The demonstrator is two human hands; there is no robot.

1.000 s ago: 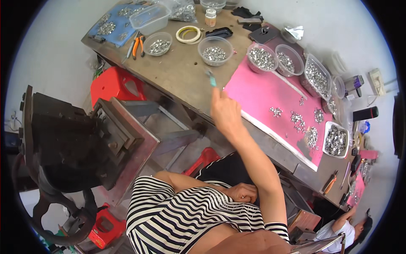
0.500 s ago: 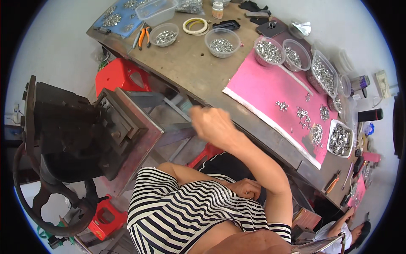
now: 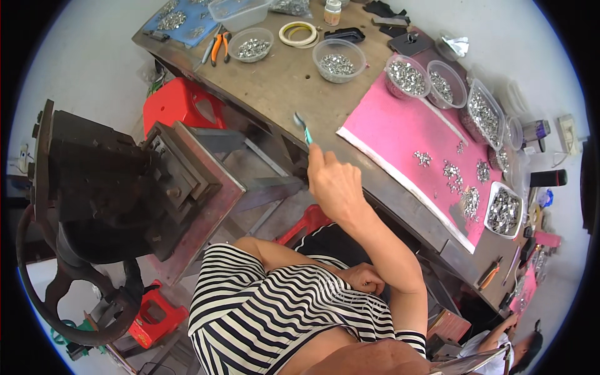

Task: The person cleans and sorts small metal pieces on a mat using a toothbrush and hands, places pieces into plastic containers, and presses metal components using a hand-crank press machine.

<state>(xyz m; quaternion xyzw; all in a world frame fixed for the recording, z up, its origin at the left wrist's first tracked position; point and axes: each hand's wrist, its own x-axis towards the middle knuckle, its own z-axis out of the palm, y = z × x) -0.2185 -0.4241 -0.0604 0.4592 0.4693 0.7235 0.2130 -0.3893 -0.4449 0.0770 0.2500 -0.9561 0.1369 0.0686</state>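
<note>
One teal-handled tool — pinched in the right hand — is over the table's front edge, long axis pointing away from the person, head slightly leftward. Beside one pink mat, two round tubs adjoin. The left hand's grip I can't tell.

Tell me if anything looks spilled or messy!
Maybe. Loose shiny bits lie in heaps on the pink sheet, outside the bowls, though someone may have put them there. Beside one heap, a grey smudge makes the sheet look dirty.
</note>
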